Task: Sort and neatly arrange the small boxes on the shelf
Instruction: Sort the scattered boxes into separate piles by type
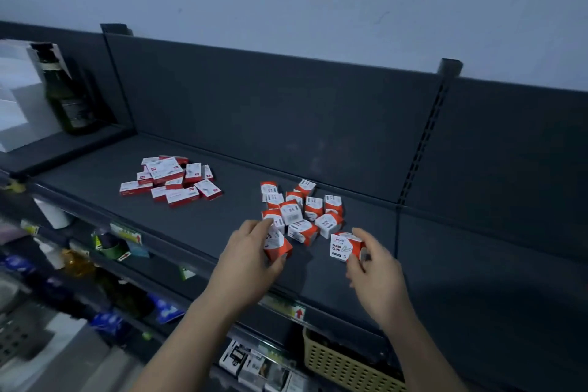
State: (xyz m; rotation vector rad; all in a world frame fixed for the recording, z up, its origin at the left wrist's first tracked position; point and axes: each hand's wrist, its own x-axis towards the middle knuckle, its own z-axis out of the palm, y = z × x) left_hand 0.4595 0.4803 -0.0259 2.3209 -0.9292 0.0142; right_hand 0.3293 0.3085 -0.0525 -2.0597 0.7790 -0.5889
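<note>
On the dark shelf (222, 232) lie two loose heaps of small red-and-white boxes. The left heap (170, 180) is of flat, longer boxes. The right heap (302, 210) is of cube-shaped paper clip boxes, tumbled at odd angles. My left hand (245, 261) grips one cube box (277, 245) at the near edge of the right heap. My right hand (372, 267) holds another cube box (345, 247), its "PAPER CLIPS" face turned towards me, just to the right of the heap.
A dark green bottle (65, 95) and white cartons (19, 95) stand on the shelf section at far left. Lower shelves hold assorted goods, price tags and a yellow basket (343, 366). A slotted upright (423, 134) divides the back panel at right.
</note>
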